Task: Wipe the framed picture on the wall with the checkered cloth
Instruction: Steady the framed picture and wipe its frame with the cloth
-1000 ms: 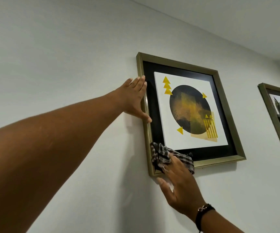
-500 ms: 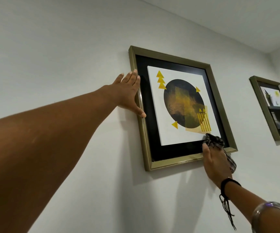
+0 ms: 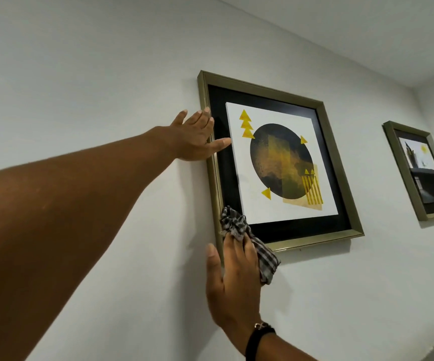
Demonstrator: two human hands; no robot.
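A gold-framed picture hangs on the white wall, with a black mat, a dark circle and yellow triangles. My left hand lies flat against the frame's left edge, fingers spread, thumb over the black mat. My right hand presses the black-and-white checkered cloth onto the frame's lower left corner. The cloth is bunched under my fingers and a tail of it hangs down to the right of my hand.
A second gold-framed picture hangs further right on the same wall. The ceiling meets the wall above, and the room's corner is at the far right. A dark band sits on my right wrist.
My right hand has slid the cloth along the bottom of the frame from its lower right corner back to the lower left corner. My left hand has stayed on the left edge.
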